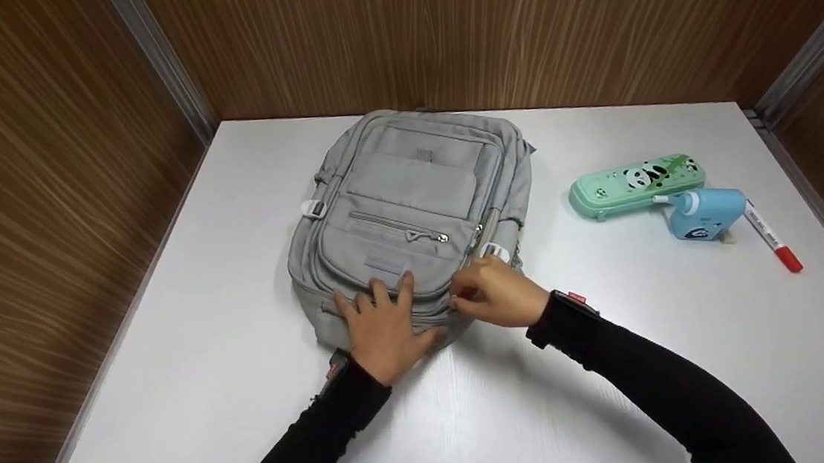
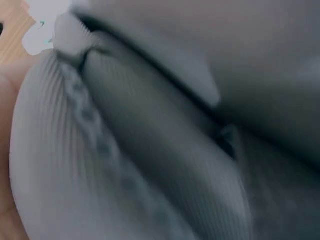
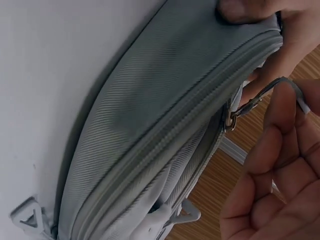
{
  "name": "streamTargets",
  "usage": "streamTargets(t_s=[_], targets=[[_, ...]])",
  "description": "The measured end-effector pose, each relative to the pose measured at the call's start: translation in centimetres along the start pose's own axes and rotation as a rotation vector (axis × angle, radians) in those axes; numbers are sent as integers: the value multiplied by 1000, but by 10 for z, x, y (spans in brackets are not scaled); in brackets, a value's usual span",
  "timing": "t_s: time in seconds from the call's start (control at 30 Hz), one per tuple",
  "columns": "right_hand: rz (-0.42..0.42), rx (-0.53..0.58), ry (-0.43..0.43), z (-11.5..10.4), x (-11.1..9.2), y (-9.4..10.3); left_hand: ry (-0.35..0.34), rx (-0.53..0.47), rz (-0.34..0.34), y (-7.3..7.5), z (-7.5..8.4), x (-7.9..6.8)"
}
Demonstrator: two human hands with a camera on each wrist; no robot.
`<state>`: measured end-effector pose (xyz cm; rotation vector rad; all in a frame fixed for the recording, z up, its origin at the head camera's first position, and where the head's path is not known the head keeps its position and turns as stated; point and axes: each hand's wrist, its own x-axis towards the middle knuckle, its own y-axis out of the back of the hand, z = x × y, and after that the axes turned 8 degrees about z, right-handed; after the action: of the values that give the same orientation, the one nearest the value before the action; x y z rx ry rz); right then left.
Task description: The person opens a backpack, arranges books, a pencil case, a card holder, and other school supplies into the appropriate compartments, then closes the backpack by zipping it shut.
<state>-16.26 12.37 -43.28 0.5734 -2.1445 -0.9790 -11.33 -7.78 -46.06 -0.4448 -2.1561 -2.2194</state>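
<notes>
A grey backpack (image 1: 408,187) lies front side up on the white table, its base toward me. My left hand (image 1: 383,331) rests on the lower end of the bag with the fingers spread. In the right wrist view, the left thumb (image 3: 237,9) presses the fabric beside a zipper seam. My right hand (image 1: 496,295) is at the lower right corner of the bag. Its thumb and finger pinch a cord zipper pull (image 3: 250,106), which hangs from a metal slider (image 3: 231,121). Up close, the left wrist view shows grey ribbed folds and zipper teeth (image 2: 100,140).
To the right of the bag lies a mint green pencil case (image 1: 632,186) with a panda print. Close by are a light blue bottle-like object (image 1: 709,213) with a white nozzle and a red-capped white marker (image 1: 770,234). Wood-grain panels (image 1: 439,35) enclose the table's back and sides.
</notes>
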Motion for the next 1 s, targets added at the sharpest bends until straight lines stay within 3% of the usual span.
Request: streamTargets(t_s=[0.13, 0.23, 0.33, 0.4, 0.63, 0.77, 1.0], targets=[[29, 62, -89, 9, -5, 12, -129, -239, -75, 19, -44, 4], [41, 68, -136, 15, -9, 21, -191, -357, -118, 29, -83, 6], [42, 35, -145, 19, -13, 28, -202, -356, -135, 30, -111, 5], [40, 19, -150, 22, -16, 30, -207, -321, -152, 27, -121, 3], [39, -4, -168, 25, -22, 33, -259, -181, -97, 14, -120, 1], [58, -58, -142, 23, -25, 36, -290, -139, -49, 9, -110, 3], [70, -130, -100, 18, -29, 34, -321, -152, 41, 1, -83, 5]])
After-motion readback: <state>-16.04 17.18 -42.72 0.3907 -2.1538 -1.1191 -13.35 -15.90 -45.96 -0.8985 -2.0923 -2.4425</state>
